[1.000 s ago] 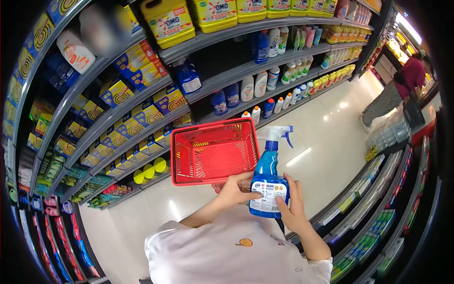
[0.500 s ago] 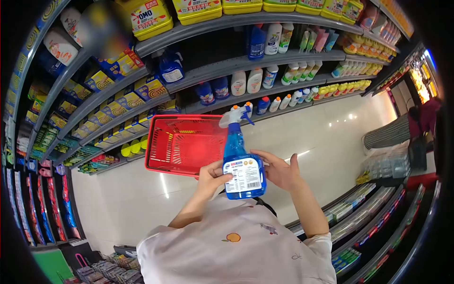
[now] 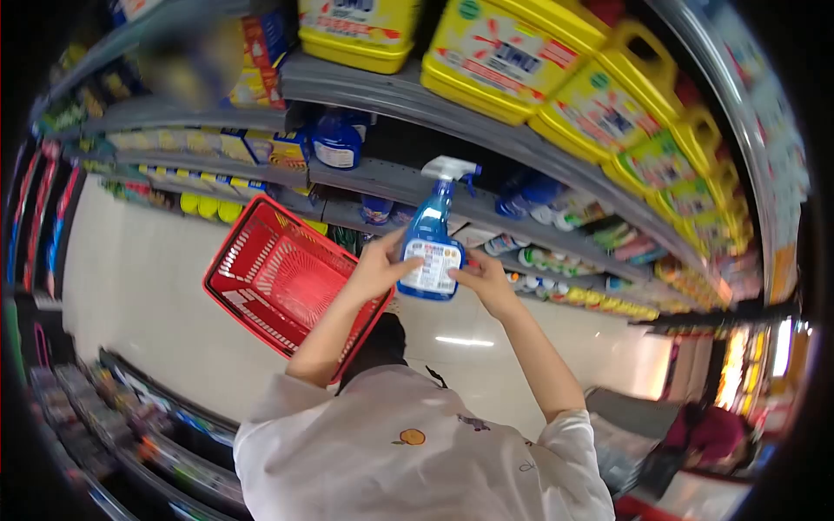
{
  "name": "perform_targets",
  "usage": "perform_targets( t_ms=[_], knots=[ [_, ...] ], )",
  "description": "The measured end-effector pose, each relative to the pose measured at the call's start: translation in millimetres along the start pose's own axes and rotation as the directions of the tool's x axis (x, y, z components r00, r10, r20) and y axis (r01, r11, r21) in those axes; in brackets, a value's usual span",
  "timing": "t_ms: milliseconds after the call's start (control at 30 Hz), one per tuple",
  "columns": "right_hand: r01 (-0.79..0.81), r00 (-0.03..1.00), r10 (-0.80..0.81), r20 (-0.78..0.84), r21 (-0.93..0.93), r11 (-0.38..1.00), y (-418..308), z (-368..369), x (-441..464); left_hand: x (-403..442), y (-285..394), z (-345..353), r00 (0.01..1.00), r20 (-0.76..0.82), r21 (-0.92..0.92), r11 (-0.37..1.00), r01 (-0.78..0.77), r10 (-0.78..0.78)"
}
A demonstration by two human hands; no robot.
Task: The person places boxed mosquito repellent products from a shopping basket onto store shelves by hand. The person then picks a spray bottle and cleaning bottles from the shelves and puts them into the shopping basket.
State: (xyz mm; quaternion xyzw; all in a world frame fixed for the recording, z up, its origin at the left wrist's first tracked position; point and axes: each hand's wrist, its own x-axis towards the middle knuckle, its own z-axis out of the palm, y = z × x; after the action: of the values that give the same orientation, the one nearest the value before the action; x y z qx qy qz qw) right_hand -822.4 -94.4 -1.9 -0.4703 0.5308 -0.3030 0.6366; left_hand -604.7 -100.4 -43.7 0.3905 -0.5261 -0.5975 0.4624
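A blue spray bottle (image 3: 432, 252) with a white and blue trigger head stands upright between my hands, its white label facing me. My left hand (image 3: 380, 267) grips its left side, thumb over the label. On the right side, the thumb and fingers of my right hand (image 3: 483, 280) hold the lower part of the bottle. A red basket (image 3: 300, 282) hangs by my left forearm, its open top showing a slotted inside with nothing in it. How the basket is carried is hidden.
Shelves ahead hold large yellow OMO jugs (image 3: 508, 56), blue bottles (image 3: 337, 139) and yellow-blue boxes (image 3: 208, 143). Pale floor (image 3: 139, 286) runs below. Another person (image 3: 708, 432) is at the lower right. More shelving (image 3: 165, 443) stands at the lower left.
The view has turned and the shelves look nearer. The bottle is raised towards the shelf. My right hand, apart from the bottle half a second ago, has taken hold of it again. The basket looks tilted.
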Motion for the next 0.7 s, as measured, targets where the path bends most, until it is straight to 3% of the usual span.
perform_targets(
  t_ms=[33, 67, 100, 133, 233, 300, 333, 433, 467, 567, 600, 700],
  knots=[
    [-0.033, 0.999, 0.033, 0.026, 0.0, 0.999, -3, -5, 26, 19, 2, -7, 1.0, -0.024, 0.058, 0.998, 0.002, 0.0],
    [0.07, 0.997, -0.07, 0.041, -0.001, 0.998, 11, -15, 58, 40, -7, -15, 0.996, -0.057, 0.17, 0.983, -0.064, 0.075],
    [0.052, 0.998, -0.051, 0.032, -0.024, 0.998, 1, -15, 76, 58, -16, -23, 0.986, -0.078, 0.286, 0.951, -0.116, 0.144],
    [0.032, 0.999, -0.031, 0.019, -0.04, 0.999, -7, -13, 90, 69, -4, -26, 0.991, -0.116, 0.347, 0.937, -0.027, 0.072],
    [0.076, 0.997, -0.075, 0.034, -0.016, 0.997, -2, -21, 142, 108, 5, -38, 0.987, -0.122, 0.32, 0.945, -0.063, 0.108],
    [0.097, 0.995, -0.098, 0.021, 0.035, 0.995, -7, -23, 166, 131, -5, -51, 0.982, -0.122, 0.419, 0.904, -0.082, 0.146],
    [0.038, 0.999, -0.039, -0.038, -0.036, 0.999, -2, -27, 182, 141, -9, -57, 0.978, -0.123, 0.464, 0.881, -0.091, 0.166],
    [0.229, 0.973, -0.23, -0.004, 0.081, 0.97, 7, -28, 215, 164, -19, -71, 0.972, -0.126, 0.559, 0.823, -0.097, 0.2],
    [0.219, 0.975, -0.218, -0.04, 0.031, 0.975, 3, -26, 223, 169, -19, -75, 0.979, -0.117, 0.574, 0.816, -0.072, 0.169],
    [0.267, 0.953, -0.303, -0.033, -0.385, 0.883, -3, -18, 243, 176, -34, -82, 0.906, -0.172, 0.569, 0.789, -0.23, 0.387],
    [0.291, 0.943, -0.333, -0.013, -0.455, 0.842, -8, -13, 244, 172, -32, -82, 0.951, -0.196, 0.564, 0.821, -0.089, 0.238],
    [0.337, 0.912, -0.409, -0.002, -0.563, 0.755, 3, -3, 256, 163, -29, -79, 0.909, -0.268, 0.6, 0.793, -0.102, 0.32]
  ],
)
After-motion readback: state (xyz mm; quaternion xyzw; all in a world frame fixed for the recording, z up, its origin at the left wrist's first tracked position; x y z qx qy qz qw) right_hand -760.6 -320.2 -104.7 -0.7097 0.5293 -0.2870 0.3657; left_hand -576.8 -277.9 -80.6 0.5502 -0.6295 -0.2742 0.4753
